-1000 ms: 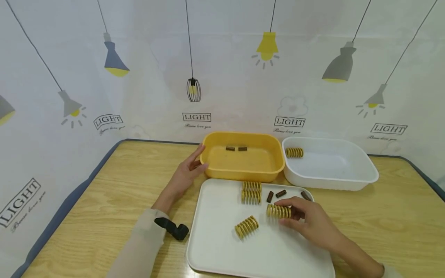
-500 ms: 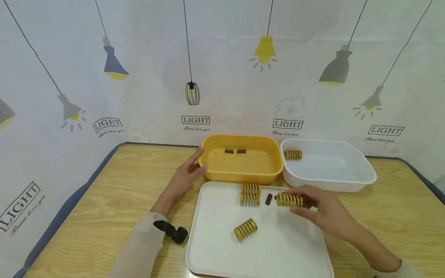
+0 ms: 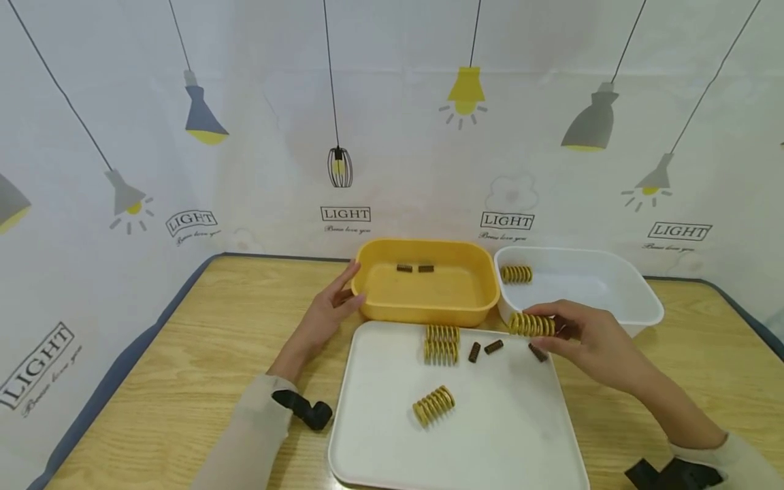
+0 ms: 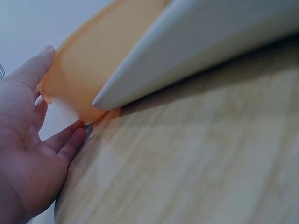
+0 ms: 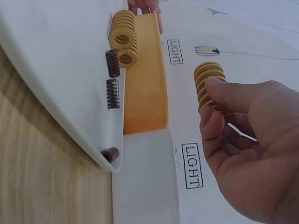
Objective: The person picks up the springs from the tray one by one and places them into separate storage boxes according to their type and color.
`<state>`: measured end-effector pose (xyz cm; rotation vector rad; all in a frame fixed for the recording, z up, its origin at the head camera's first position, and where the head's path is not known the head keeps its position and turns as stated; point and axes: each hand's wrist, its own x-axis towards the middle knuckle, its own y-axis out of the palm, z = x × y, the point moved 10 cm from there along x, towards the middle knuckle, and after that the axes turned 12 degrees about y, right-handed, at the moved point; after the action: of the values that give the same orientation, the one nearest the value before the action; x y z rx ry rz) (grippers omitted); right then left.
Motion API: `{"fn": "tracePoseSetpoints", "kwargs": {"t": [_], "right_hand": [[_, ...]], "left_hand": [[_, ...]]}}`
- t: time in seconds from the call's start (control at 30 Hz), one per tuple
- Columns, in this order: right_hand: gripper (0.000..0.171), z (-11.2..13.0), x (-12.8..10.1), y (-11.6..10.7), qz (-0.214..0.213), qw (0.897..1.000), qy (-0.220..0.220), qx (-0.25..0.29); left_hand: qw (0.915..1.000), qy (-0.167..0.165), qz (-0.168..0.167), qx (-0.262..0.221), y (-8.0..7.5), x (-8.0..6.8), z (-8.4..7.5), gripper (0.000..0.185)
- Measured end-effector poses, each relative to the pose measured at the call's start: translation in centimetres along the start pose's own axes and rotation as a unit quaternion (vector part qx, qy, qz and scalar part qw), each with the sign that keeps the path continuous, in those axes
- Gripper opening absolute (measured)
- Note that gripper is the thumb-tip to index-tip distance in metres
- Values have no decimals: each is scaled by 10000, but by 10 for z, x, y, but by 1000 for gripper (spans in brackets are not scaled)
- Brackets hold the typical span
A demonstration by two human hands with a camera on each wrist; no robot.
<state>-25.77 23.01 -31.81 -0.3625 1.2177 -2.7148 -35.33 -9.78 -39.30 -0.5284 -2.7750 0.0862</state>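
My right hand (image 3: 597, 344) pinches a large yellow coil spring (image 3: 531, 324) between thumb and fingers, raised at the near left rim of the white bin (image 3: 637, 309). In the right wrist view the held spring (image 5: 208, 84) shows its coils beside the thumb. My left hand (image 3: 322, 314) rests against the left side of the yellow bin (image 3: 429, 314), its thumb and fingers extended; the left wrist view shows fingertips (image 4: 77, 135) low at the bin's wall. Two small dark springs lie inside the yellow bin, and one yellow spring (image 3: 516, 274) lies in the white bin.
A white tray (image 3: 392, 435) lies in front of the bins on the wooden table (image 3: 184, 381). On it are a pair of yellow springs (image 3: 441, 352) side by side, a single yellow spring (image 3: 433, 406) and three small dark springs (image 3: 493, 347). A printed curtain (image 3: 404, 136) stands behind.
My right hand has carried the yellow spring up and to the right, from over the tray to the white bin's near rim. The left hand stays at the yellow bin.
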Motion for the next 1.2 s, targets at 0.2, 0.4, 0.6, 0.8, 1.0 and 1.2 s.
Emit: {"fn": "tracePoseSetpoints", "kwargs": {"t": [0.2,0.4,0.6,0.8,1.0,1.2], "right_hand": [[38,-11,7,-9,-134,9997,56,-211],[37,-24,16,-19,-145,9992,194,-322],[35,-34,24,-26,-150,9982,269,-522],[35,-40,34,-28,-31,9978,288,-601],[36,-59,42,-32,168,9969,416,-640],[36,-74,45,-37,231,9973,385,-576]], "left_hand": [[10000,23,-4,-25,0,-1,1,61],[10000,60,12,-40,0,1,2,61],[9999,101,31,-68,1,1,2,61],[10000,41,-15,-5,-1,-1,2,61],[9999,98,-5,-62,-2,0,2,61],[9999,81,7,-61,-1,1,3,60]]}}
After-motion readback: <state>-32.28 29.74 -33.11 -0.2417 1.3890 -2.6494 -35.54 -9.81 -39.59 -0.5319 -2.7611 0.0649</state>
